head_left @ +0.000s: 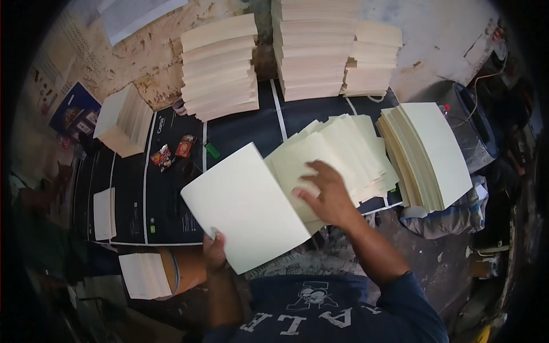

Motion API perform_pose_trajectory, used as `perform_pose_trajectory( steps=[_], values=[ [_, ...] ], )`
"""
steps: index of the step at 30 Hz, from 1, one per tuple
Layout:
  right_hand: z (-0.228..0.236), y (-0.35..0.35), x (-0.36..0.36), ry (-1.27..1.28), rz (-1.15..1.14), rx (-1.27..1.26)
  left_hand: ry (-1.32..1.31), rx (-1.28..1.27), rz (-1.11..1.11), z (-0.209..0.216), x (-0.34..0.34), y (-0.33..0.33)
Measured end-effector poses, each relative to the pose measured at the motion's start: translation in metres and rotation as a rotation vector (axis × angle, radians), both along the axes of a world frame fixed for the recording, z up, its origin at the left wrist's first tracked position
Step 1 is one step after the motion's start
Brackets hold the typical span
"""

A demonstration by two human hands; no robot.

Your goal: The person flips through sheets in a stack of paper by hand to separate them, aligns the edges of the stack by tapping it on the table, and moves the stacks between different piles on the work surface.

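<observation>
My left hand (214,251) grips the near-left edge of a white stack of paper sheets (246,208), thumb on top, fingers hidden beneath. The stack is tilted above the front of the dark table. To its right, my right hand (325,191) hovers over or rests on a fanned spread of cream sheets (349,151), fingers apart; whether it touches them I cannot tell. The fanned sheets overlap in a loose row, and the held stack covers their left end.
Tall paper stacks (220,68) (314,51) line the back of the black table (171,200). A leaning paper pile (423,154) stands at the right end. Small red packets (184,146) and a green lighter (211,150) lie mid-left. Another paper block (146,276) sits on a round container below the front edge.
</observation>
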State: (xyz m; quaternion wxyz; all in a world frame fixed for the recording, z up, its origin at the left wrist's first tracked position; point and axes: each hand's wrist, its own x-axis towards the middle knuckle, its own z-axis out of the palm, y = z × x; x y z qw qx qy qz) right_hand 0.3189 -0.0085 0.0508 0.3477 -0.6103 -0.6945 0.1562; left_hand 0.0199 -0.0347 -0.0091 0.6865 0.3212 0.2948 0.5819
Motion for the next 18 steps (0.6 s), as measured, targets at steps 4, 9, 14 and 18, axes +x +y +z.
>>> perform_pose_trajectory(
  steps=[4, 9, 14, 18],
  values=[
    [0.019, 0.001, -0.004, 0.035, 0.076, -0.174, -0.002, 0.080, 0.059, -0.010, 0.006, 0.000],
    [0.027, 0.012, 0.065, -0.169, -0.339, -0.397, 0.173, 0.124, 0.082, -0.002, -0.028, 0.002],
    [0.027, -0.008, 0.004, -0.078, 0.041, -0.096, 0.039, 0.031, 0.014, -0.002, -0.002, -0.002],
    [0.047, -0.004, -0.016, -0.004, 0.040, -0.421, 0.016, 0.080, 0.030, 0.000, 0.014, -0.002]
  ],
)
